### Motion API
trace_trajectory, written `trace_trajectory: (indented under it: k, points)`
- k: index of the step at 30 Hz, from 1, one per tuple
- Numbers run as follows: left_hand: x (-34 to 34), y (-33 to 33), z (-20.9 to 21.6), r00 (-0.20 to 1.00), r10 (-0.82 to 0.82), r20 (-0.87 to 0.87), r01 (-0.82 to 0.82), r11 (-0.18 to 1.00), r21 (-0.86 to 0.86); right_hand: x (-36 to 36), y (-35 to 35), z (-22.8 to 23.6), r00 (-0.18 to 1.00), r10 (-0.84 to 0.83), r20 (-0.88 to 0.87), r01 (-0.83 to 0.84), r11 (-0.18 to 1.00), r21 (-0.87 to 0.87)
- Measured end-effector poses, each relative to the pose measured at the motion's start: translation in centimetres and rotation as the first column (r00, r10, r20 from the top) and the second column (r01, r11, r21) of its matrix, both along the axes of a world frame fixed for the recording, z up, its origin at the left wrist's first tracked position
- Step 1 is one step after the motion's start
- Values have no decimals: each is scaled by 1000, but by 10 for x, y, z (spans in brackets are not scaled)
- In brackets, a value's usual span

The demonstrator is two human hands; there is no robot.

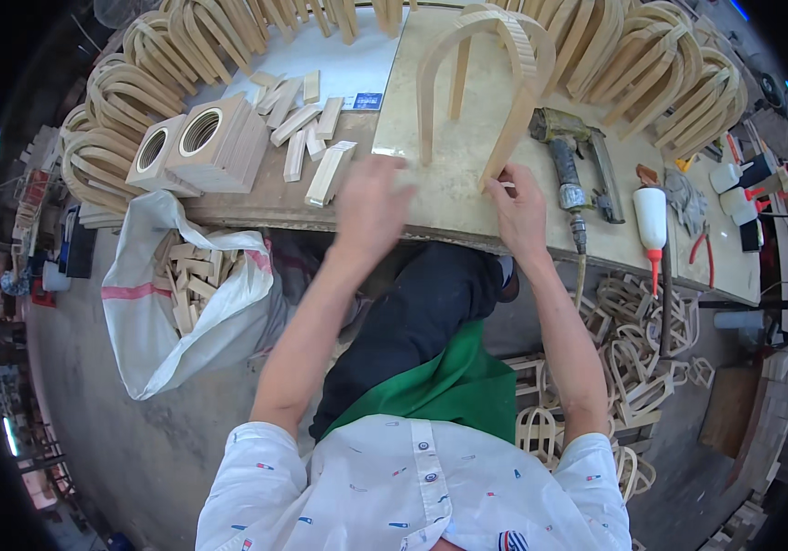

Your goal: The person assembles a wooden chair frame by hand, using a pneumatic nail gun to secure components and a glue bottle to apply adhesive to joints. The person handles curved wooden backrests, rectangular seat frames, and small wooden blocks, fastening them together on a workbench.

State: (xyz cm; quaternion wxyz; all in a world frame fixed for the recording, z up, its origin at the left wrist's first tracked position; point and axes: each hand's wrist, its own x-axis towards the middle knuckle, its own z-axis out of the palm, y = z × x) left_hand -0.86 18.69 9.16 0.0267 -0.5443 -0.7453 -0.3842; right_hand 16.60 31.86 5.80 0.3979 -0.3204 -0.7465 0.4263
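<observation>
A pale wooden arched frame (530, 69) with several legs stands upright on the worktable (454, 197) in front of me. My right hand (520, 207) is at the foot of its near right leg, thumb and fingers pinched on the wood. My left hand (371, 209) hovers over the table's front edge, left of the frame. Motion smears its fingers, so I cannot tell whether they hold anything. Beside it lies a small stack of wooden strips (330, 173). More short wooden blocks (295, 124) are scattered just behind that stack.
Right of the frame lies a nail gun (564, 161) with its hose, then a white glue bottle (651, 219) and red pliers (704, 250). Two hollow wooden blocks (229, 147) stand left. Arched frames (137, 87) line the back. A white sack (137, 317) holds wood pieces.
</observation>
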Motion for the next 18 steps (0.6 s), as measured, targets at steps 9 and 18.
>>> trace_trajectory:
  k: [9, 18]
  points:
    - [-83, -28, -9, 951, 225, -214, -274, 931, -241, 10, 24, 2, 998, -49, 39, 45, 995, 84]
    - [-86, -27, 3, 969, 210, -130, -231, 955, -187, 18, 11, 6, 969, -245, 25, 231, 939, 254]
